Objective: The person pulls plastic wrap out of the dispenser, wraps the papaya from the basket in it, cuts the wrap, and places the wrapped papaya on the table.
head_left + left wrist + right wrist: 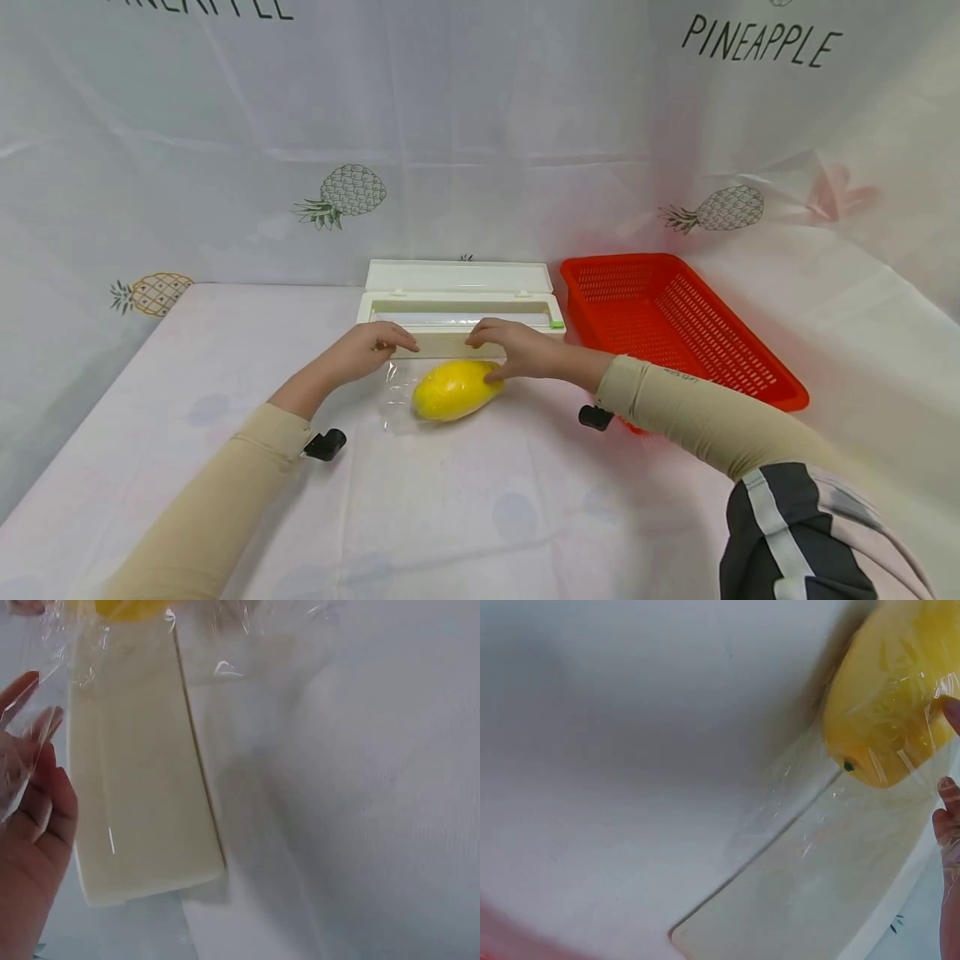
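A yellow mango-like fruit point(453, 390) lies on the table in front of a white cling film dispenser point(435, 344). Clear cling film point(832, 832) covers the fruit and stretches over the dispenser's front. My left hand point(367, 348) is left of the fruit, its curled fingers holding the film, which shines across them in the left wrist view. On the right side, my right hand point(521, 348) has its thumb on the fruit's end through the film. Its other fingers bend over the film near the dispenser. The film's exact edges are hard to make out.
The dispenser's white lid point(459, 275) stands raised at the back, with a small green slider point(557, 325) at its right end. A red perforated basket point(731, 350) sits to the right, beneath the right forearm. A pineapple-print curtain hangs behind the table.
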